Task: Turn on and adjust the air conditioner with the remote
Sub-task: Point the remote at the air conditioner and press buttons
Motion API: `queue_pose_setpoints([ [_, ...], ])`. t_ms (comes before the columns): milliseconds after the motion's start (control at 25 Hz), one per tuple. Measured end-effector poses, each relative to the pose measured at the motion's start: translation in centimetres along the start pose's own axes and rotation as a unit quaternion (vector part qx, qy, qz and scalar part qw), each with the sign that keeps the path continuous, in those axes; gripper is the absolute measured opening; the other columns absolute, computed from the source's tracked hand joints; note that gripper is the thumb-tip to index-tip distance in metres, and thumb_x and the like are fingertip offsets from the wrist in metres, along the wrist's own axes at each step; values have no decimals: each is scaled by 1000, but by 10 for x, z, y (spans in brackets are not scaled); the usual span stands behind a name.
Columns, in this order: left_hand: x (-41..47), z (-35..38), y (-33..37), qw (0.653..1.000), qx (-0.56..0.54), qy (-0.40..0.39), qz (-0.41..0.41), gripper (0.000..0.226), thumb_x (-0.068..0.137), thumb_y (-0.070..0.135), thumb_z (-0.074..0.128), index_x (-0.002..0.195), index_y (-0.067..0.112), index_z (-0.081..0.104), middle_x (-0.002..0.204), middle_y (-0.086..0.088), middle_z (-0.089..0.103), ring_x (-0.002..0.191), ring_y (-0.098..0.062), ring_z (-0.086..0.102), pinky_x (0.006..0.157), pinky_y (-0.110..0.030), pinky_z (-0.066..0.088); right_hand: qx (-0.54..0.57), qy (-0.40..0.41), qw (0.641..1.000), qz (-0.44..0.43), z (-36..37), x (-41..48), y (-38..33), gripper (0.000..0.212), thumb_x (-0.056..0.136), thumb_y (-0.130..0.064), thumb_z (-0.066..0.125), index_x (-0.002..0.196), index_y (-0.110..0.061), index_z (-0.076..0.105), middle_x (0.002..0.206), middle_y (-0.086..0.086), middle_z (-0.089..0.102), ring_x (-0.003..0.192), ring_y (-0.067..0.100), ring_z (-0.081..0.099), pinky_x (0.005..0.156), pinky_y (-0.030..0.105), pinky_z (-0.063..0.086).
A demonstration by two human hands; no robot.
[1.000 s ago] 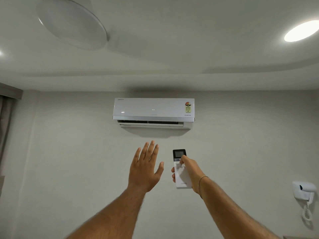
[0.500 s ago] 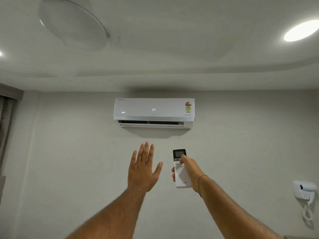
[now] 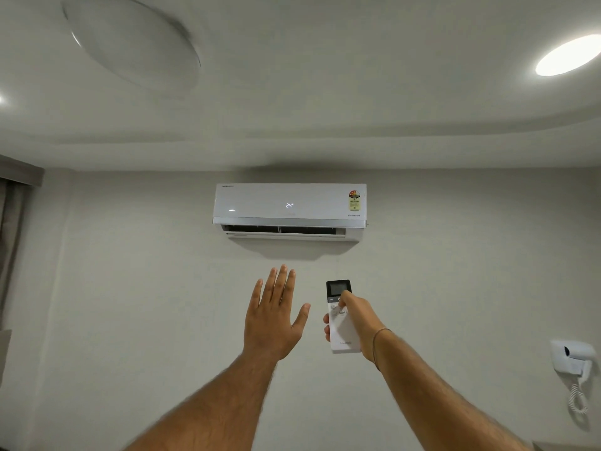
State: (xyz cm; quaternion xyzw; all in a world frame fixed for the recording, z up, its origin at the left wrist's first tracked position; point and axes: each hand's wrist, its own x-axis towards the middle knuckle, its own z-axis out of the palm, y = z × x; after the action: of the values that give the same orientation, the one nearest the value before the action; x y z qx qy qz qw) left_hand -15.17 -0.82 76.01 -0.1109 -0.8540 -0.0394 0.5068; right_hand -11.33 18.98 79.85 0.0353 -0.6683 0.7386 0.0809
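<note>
A white split air conditioner (image 3: pixel 260 200) hangs high on the wall ahead, its front panel showing 24 and its bottom flap slightly open. My right hand (image 3: pixel 359 320) grips a white remote (image 3: pixel 338 333) with a dark screen at its top, held upright and aimed at the unit; my thumb rests on the upper buttons. My left hand (image 3: pixel 273 320) is raised to the left of the remote, palm toward the wall, holding nothing, with its thumb spread and its fingers close together. It sits below the unit and touches nothing.
A ceiling fan (image 3: pixel 130 43) spins at the upper left and a round ceiling light (image 3: pixel 567 55) glows at the upper right. A white wall-mounted device with a coiled cord (image 3: pixel 574 362) hangs at the right. A curtain (image 3: pixel 9 229) borders the left edge.
The number 24 has lit up on the air conditioner's panel. The fingers of my left hand have drawn closer together. The remote stays in place.
</note>
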Motion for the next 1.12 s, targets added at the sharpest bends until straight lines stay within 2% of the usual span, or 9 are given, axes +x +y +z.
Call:
queue_pose_setpoints([
  [240, -1, 2, 0, 1000, -12, 4, 0, 78, 103, 64, 11, 168, 23, -5, 178, 1, -7, 164, -17, -11, 134, -47, 2, 0, 3, 1000, -2, -1, 1, 2, 40, 85, -17, 53, 118, 2, 64, 73, 18, 78, 54, 34, 71, 57, 39, 63],
  [400, 1, 3, 1, 1000, -12, -1, 2, 79, 103, 64, 10, 169, 23, -5, 178, 1, -8, 163, -17, -12, 134, -47, 1, -4, 5, 1000, -4, 0, 3, 2, 46, 86, -18, 53, 125, 3, 64, 76, 18, 78, 57, 34, 72, 59, 39, 63],
  [720, 8, 2, 0, 1000, 1, -6, 7, 79, 103, 63, 9, 168, 23, -8, 178, 0, -10, 163, -18, -14, 134, -47, -1, -13, 6, 1000, 2, -3, 4, 2, 48, 85, -17, 53, 126, 5, 64, 72, 17, 78, 52, 33, 72, 52, 34, 61],
  [960, 9, 1, 3, 1000, -4, -10, 9, 79, 104, 63, 12, 167, 24, -13, 178, 1, -14, 163, -17, -16, 133, -45, -5, -8, 5, 1000, 4, -3, 6, 3, 43, 85, -18, 54, 120, 4, 66, 70, 15, 79, 52, 32, 72, 52, 35, 62],
  [1120, 8, 0, 6, 1000, -16, -4, 10, 79, 103, 63, 9, 168, 23, -9, 178, 2, -11, 163, -16, -13, 134, -45, -2, -2, 2, 1000, 4, 0, 8, 2, 38, 83, -18, 54, 112, 4, 67, 72, 17, 78, 52, 33, 72, 53, 36, 62],
])
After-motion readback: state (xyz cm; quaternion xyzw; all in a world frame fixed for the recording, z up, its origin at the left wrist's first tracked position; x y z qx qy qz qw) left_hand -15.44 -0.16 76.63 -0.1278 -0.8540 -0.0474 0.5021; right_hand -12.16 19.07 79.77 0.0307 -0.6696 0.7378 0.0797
